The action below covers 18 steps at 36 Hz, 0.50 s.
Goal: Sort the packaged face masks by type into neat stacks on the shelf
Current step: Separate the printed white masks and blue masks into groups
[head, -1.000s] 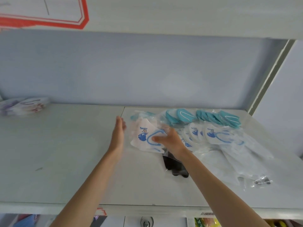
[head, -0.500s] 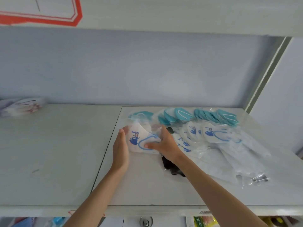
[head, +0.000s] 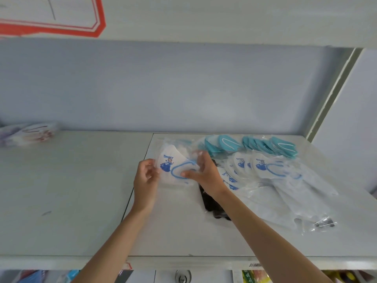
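Observation:
A packaged white mask with a blue print [head: 173, 168] is held between both hands just above the white shelf [head: 81, 190]. My left hand [head: 145, 177] pinches its left edge. My right hand [head: 204, 172] grips its right side, thumb on the blue ear loop. To the right lie several more white masks with blue print [head: 265, 166], fanned out in clear bags. Behind them sits a row of teal masks [head: 271, 146]. A black packaged mask [head: 212, 203] lies partly under my right wrist.
A pile of white masks with red print [head: 30, 133] sits at the far left of the shelf. Clear bags [head: 302, 203] spread toward the right front, with a small dark clip [head: 324, 223]. A shelf board with a red-bordered label [head: 61, 27] hangs overhead. An upright post [head: 334, 92] stands at the right.
My left hand came in from an open pose beside the white mask and now pinches its left edge. Both hands have lifted the pack slightly.

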### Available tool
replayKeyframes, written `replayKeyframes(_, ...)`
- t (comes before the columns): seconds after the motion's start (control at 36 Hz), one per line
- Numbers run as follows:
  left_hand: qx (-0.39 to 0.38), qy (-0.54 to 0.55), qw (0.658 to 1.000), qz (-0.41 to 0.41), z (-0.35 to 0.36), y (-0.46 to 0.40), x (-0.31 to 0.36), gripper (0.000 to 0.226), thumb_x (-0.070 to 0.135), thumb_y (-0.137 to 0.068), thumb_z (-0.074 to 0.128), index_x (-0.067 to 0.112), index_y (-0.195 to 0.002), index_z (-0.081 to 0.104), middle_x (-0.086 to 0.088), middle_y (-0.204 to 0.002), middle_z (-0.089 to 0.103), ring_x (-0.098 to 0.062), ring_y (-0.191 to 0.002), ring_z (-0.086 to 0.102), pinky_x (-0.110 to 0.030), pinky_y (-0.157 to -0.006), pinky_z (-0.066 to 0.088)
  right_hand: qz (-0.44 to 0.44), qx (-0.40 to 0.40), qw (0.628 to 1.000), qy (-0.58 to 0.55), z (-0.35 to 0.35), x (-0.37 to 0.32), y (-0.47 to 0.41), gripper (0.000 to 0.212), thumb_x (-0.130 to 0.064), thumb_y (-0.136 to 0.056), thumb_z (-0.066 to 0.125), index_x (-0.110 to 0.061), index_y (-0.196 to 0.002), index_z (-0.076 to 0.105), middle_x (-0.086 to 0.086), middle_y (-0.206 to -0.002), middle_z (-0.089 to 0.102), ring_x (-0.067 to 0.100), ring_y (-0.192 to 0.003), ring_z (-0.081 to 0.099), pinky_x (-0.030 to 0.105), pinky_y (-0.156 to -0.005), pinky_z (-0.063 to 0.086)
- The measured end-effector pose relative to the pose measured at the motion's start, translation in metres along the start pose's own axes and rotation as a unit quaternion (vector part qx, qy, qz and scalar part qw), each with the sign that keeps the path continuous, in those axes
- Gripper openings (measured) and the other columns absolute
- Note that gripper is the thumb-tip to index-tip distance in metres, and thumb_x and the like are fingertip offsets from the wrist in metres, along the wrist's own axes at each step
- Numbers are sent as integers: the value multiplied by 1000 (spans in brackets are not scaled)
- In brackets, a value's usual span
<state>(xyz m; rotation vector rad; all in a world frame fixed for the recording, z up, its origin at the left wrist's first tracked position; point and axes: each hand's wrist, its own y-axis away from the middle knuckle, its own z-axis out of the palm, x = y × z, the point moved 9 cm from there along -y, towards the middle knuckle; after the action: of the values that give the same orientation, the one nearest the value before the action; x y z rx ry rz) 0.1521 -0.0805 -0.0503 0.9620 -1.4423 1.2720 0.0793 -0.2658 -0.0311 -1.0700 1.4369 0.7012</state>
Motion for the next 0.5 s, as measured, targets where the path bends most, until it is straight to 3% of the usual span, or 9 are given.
replayKeyframes(0.08,5,-30,999,-24,-7,5,-13,26,26,-79,61,26,-102,50,3,-98,58,-18,-91,58,-27,-83,42,30,-19,999,13,0,15,1,55,-6,-71,81,-19,-114,51,-7,-100,56,11,-88,54,13,-71,46)
replayKeyframes(0.19,-24,-16,997,-68,-1,6,-21,34,-1,-86,59,19,-111,48,-1,-120,55,-20,-115,54,-34,-98,42,41,-3,998,48,-2,22,3,31,-7,-77,74,-17,-99,55,-9,-81,50,9,-74,48,14,-66,40)
replayKeyframes(0.25,-20,9,998,-51,-2,4,-9,42,0,-79,58,18,-116,48,0,-125,55,-16,-121,51,-33,-102,40,39,12,999,31,-3,21,1,30,-6,-80,72,-18,-100,53,-9,-84,51,7,-75,48,14,-67,41)
replayKeyframes(0.33,-36,37,998,-40,2,-2,2,56,10,-66,51,25,-120,47,4,-126,54,-12,-120,51,-31,-100,41,26,12,999,37,-1,14,0,32,-5,-83,68,-20,-104,50,-9,-89,50,6,-79,47,12,-68,40)
replayKeyframes(0.39,-66,24,996,-53,9,-3,-1,55,14,-65,55,31,-117,49,11,-123,56,-13,-118,53,-32,-97,43,30,1,999,41,3,15,1,38,-5,-84,66,-19,-115,48,-8,-100,51,7,-91,49,10,-71,40)
replayKeyframes(0.5,-92,-2,995,-50,16,4,-5,49,16,-67,56,19,-116,51,3,-121,60,-8,-105,58,-9,-74,44,52,-12,998,37,7,24,5,54,-6,-87,64,-16,-133,37,-7,-123,46,9,-115,47,20,-89,40)
